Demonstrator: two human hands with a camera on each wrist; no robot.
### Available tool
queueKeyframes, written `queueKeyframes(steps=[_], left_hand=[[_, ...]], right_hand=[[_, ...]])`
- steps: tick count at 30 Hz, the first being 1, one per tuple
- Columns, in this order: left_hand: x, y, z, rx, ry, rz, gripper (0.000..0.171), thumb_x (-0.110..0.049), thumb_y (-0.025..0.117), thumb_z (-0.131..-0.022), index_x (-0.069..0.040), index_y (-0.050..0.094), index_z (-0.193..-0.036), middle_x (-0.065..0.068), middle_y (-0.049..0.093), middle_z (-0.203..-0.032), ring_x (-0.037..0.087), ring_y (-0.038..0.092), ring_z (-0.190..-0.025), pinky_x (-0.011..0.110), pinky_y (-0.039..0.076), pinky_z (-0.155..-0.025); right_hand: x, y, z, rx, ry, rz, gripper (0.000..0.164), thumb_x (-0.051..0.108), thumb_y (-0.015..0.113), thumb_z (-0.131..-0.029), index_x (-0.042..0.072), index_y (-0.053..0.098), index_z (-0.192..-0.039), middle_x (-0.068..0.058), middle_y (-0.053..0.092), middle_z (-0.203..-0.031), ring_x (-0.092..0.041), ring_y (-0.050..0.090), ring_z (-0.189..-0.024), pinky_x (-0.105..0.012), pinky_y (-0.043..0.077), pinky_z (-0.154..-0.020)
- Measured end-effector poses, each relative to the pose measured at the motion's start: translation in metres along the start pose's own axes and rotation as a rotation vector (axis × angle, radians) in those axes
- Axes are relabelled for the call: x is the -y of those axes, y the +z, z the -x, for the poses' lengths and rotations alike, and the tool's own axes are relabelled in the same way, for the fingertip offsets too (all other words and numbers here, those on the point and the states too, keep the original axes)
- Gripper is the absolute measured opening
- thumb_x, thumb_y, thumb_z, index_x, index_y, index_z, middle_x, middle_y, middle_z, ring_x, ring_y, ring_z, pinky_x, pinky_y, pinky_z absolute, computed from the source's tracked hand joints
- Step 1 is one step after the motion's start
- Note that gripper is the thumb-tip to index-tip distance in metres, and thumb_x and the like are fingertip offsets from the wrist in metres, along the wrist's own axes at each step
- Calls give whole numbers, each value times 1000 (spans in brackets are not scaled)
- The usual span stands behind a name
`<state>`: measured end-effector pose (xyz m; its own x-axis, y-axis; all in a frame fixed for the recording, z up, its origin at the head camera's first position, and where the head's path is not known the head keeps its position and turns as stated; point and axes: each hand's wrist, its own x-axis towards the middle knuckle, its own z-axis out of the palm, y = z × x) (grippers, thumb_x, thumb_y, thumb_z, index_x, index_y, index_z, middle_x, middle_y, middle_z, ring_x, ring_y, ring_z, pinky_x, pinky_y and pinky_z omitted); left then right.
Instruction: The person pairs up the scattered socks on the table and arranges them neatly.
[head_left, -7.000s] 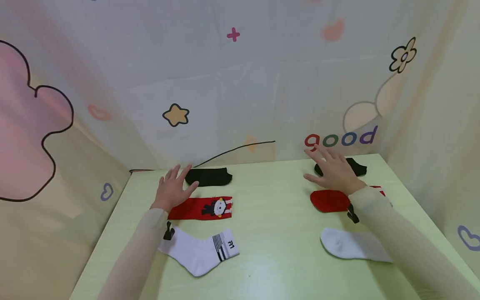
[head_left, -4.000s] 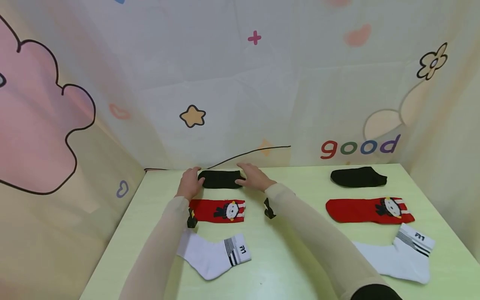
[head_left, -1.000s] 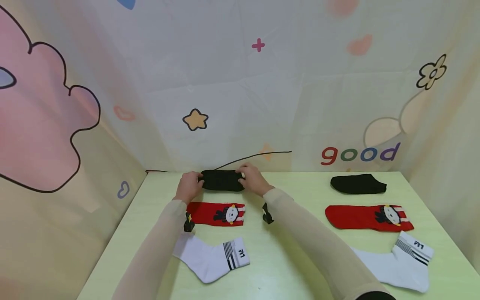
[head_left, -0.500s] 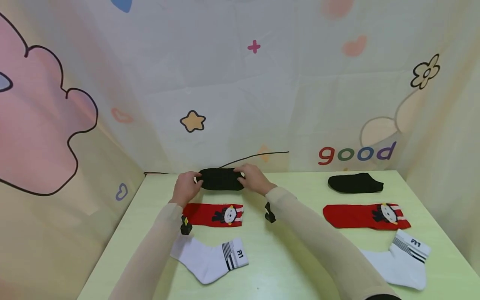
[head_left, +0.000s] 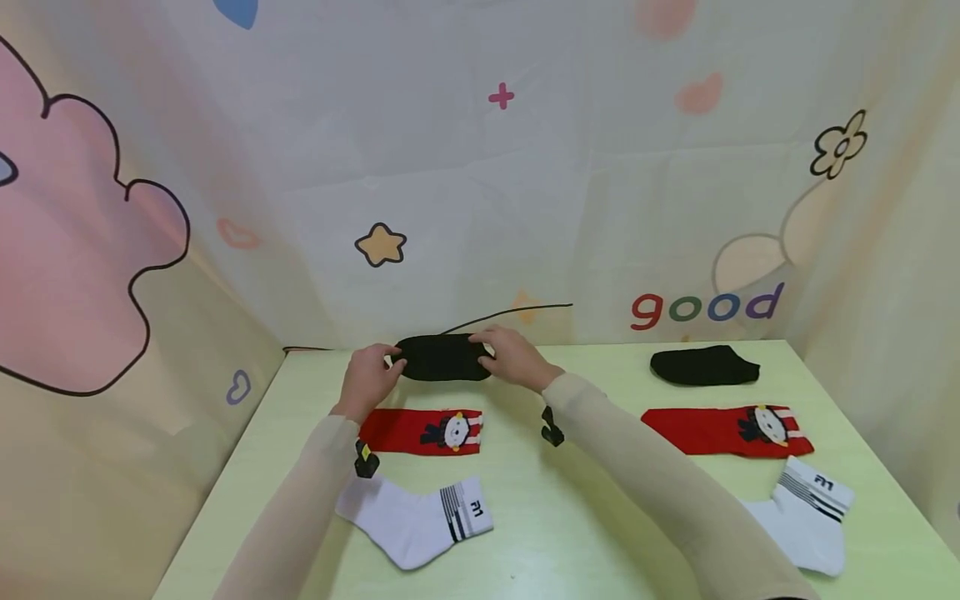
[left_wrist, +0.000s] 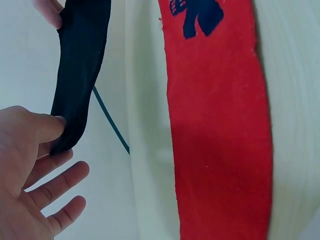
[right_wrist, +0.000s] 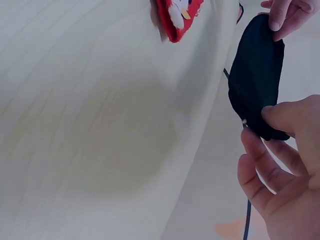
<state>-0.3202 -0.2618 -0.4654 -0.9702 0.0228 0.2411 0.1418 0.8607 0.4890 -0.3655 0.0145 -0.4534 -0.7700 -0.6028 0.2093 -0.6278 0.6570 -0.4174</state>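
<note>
A black ankle sock [head_left: 441, 357] is stretched between both hands at the back of the table. My left hand [head_left: 367, 379] pinches its left end between thumb and fingers, and my right hand [head_left: 516, 358] pinches the right end. In the left wrist view the sock [left_wrist: 82, 65] hangs clear of the table, the thumb pressed on its end and the other fingers spread. The right wrist view has the sock [right_wrist: 257, 75] between the thumb and fingers of the right hand [right_wrist: 285, 165]. A red sock with a cartoon figure [head_left: 420, 432] lies just in front.
A white striped sock [head_left: 412, 517] lies nearest on the left. On the right are another black sock [head_left: 705, 366], a red sock [head_left: 720, 431] and a white sock [head_left: 810, 521], partly hidden by the right sleeve. A printed curtain [head_left: 450, 167] hangs behind the table [head_left: 555, 517].
Both hands went from above the table to the left black sock, took hold of its ends and raised it. The other socks stay in place; the head view shifted slightly.
</note>
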Motion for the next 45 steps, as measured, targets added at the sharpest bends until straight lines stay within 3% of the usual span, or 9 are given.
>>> queueKeyframes(steps=[6, 16, 20, 24, 45], left_hand=[[-7, -2, 7, 11, 1, -7, 36, -21, 70, -99, 0, 69, -129, 18, 70, -126, 33, 67, -99, 45, 57, -89], [-11, -4, 15, 12, 104, -43, 43, -26, 77, -94, 0, 69, -128, 17, 70, -126, 35, 68, -102, 44, 57, -89], [-18, -7, 17, 9, 133, -55, 42, -26, 78, -93, 0, 70, -127, 17, 70, -126, 35, 69, -101, 45, 57, -89], [-24, -9, 20, 5, 157, -67, 41, -24, 78, -93, 0, 70, -126, 18, 70, -126, 35, 69, -102, 46, 57, -90], [-49, -9, 32, -23, 233, -71, 35, -23, 75, -96, -2, 72, -125, 17, 71, -124, 34, 68, -100, 44, 58, -88]], right_hand=[[-1, -7, 7, 37, -4, 10, 46, 11, 70, -98, 3, 59, -142, -16, 60, -139, -33, 58, -127, -44, 47, -108], [-6, -21, 20, 51, -28, 9, 48, 9, 69, -98, 2, 57, -144, -18, 57, -143, -34, 57, -129, -45, 47, -107], [-7, -29, 26, 56, -37, 4, 49, 8, 69, -98, 1, 56, -144, -20, 56, -144, -27, 67, -101, -42, 53, -97], [-8, -35, 31, 69, -40, -17, 50, 7, 69, -98, -1, 55, -145, -22, 54, -145, -16, 65, -74, -38, 56, -85], [-10, -52, 57, 61, -65, -26, 50, 4, 71, -95, -3, 56, -143, -23, 56, -140, -13, 65, -72, -32, 58, -80]])
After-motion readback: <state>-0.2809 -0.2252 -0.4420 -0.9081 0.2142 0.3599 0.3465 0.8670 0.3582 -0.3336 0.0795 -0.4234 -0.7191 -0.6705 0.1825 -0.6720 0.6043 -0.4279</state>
